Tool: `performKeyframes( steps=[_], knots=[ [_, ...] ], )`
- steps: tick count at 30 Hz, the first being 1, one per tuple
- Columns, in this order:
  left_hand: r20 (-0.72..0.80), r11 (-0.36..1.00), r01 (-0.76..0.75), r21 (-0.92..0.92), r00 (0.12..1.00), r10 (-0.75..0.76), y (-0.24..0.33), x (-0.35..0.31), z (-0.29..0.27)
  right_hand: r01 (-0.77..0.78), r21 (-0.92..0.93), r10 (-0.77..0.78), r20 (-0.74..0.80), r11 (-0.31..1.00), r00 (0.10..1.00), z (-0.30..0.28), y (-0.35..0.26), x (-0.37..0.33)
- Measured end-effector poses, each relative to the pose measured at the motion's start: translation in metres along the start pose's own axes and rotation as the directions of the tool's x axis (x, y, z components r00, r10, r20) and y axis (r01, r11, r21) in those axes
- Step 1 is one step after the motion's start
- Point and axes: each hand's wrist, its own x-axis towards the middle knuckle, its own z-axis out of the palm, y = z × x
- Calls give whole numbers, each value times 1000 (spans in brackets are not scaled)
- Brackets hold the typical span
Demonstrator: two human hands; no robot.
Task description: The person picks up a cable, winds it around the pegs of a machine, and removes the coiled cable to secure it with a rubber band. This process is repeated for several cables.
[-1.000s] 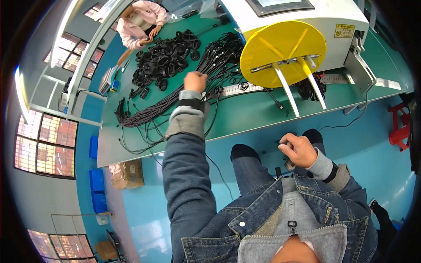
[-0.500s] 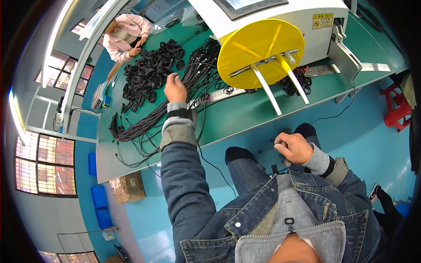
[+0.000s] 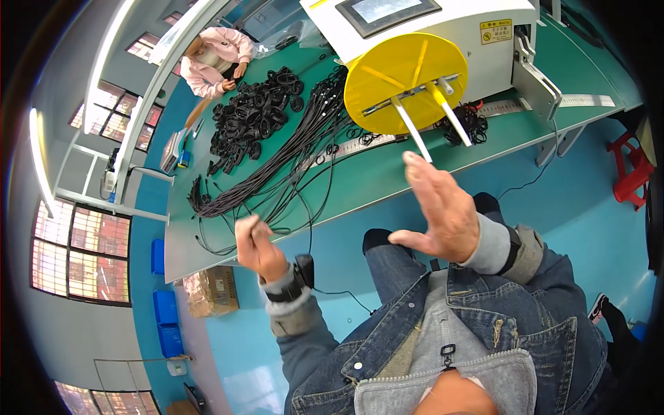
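My left hand (image 3: 260, 249) is closed with curled fingers at the near edge of the green table. What it holds, if anything, I cannot make out. Just beyond it lies a long bundle of black cables (image 3: 277, 160), with loose ends trailing toward the edge. My right hand (image 3: 446, 214) is raised, open, thumb out and fingers stretched. It is nearest to the white rod (image 3: 412, 130) that sticks out from a yellow disc (image 3: 377, 83) on a white machine (image 3: 487, 66). A second rod (image 3: 455, 123) stands beside that one.
A heap of coiled black cables (image 3: 250, 121) lies at the far left of the table (image 3: 360, 183). Small black loops (image 3: 470, 126) sit beneath the disc. Across the table sits a person in a pink jacket (image 3: 235, 47). A red stool (image 3: 631, 169) stands at right, a cardboard box (image 3: 211, 290) below the table.
My left hand has drawn back from over the cables to the table's near edge. My right hand has risen from my lap toward the rods, and its fingers have opened.
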Motion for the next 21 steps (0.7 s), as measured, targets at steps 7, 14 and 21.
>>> performKeyframes(
  steps=[7, 14, 21],
  knots=[
    [47, 971, -117, -207, 990, 130, 45, -34, -5, -81, -127, 108, 223, 989, 969, 14, 14, -6],
    [243, 996, 84, -27, 967, -76, 56, -38, 16, -315, 256, 81, 646, 914, 759, 0, 34, -28],
    [610, 957, -167, 239, 792, -14, 98, -37, 120, -31, -228, 144, 498, 973, 855, -50, 39, -29]
  ],
)
